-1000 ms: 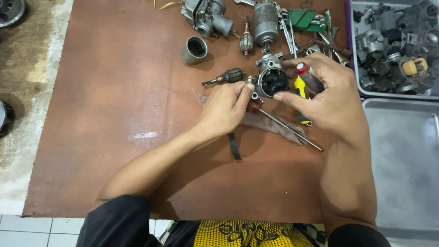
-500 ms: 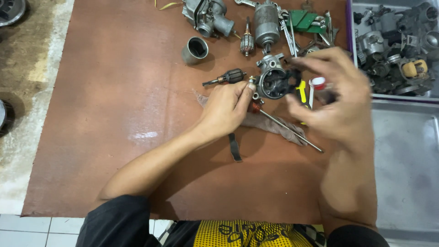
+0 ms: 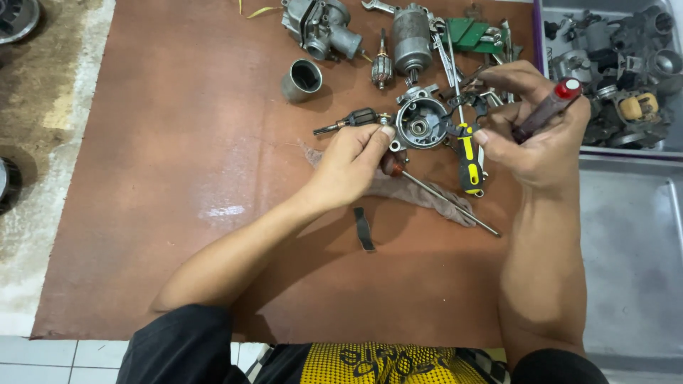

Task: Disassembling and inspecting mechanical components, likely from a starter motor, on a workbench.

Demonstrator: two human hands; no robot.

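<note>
Bright even light, soft shadows, sharp focus.

Parts (image 3: 413, 43) crowd the board's (image 3: 178, 178) top; left side bare.
</note>
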